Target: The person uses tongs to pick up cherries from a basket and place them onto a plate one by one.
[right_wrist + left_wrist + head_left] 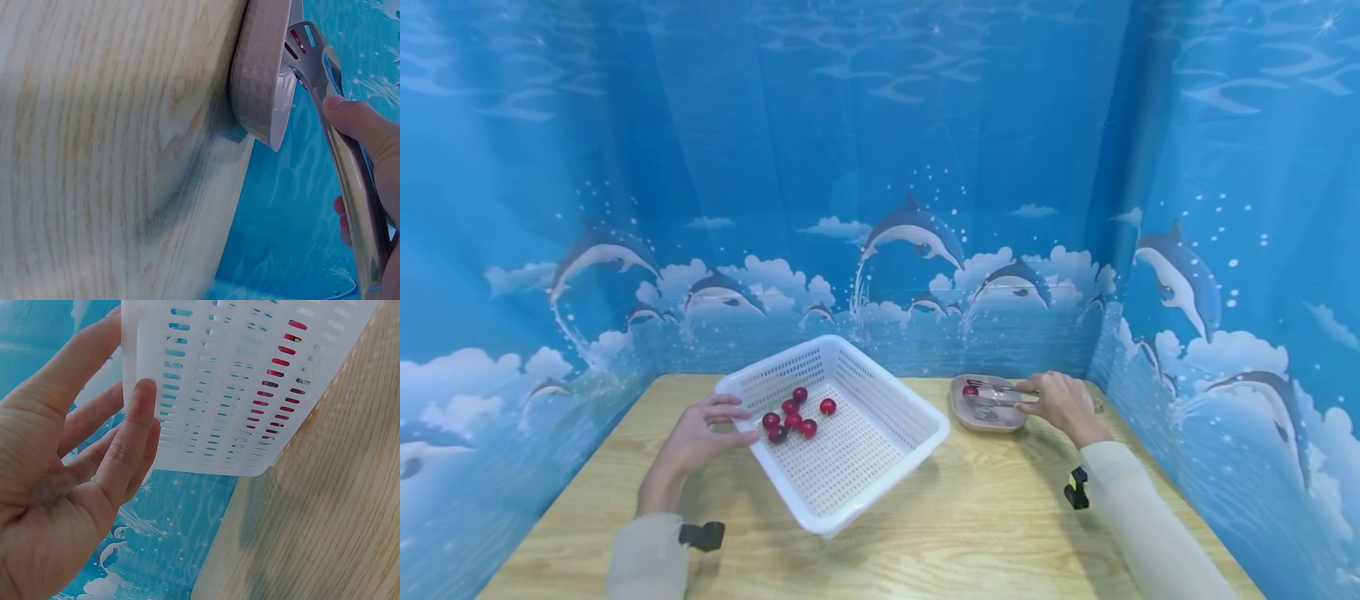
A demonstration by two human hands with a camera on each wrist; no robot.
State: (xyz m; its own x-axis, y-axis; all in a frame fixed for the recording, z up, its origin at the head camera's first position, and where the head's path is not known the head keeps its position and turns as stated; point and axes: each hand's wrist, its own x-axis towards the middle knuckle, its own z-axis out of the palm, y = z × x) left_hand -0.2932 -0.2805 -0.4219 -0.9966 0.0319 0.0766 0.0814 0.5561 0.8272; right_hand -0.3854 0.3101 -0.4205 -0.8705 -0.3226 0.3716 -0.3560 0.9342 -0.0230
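Note:
A white plastic basket point(880, 433) with slotted walls sits turned at an angle in the middle of the wooden table. Several red cherries point(792, 408) lie together in its left part. My left hand point(703, 433) grips the basket's left rim, fingers and thumb on either side of the wall; close up, the left wrist view shows this hand point(81, 444). Toward the right, my right hand point(1060, 404) holds metal tongs point(340, 150) over a small beige dish point(988, 423). One cherry point(971, 391) shows by the tong tips; whether they pinch it I cannot tell.
The wooden table point(985, 517) ends at the back and sides against a blue curtain point(820, 208) printed with dolphins. The beige dish stands right of the basket, near the table's back edge. Black straps point(702, 536) sit at both wrists.

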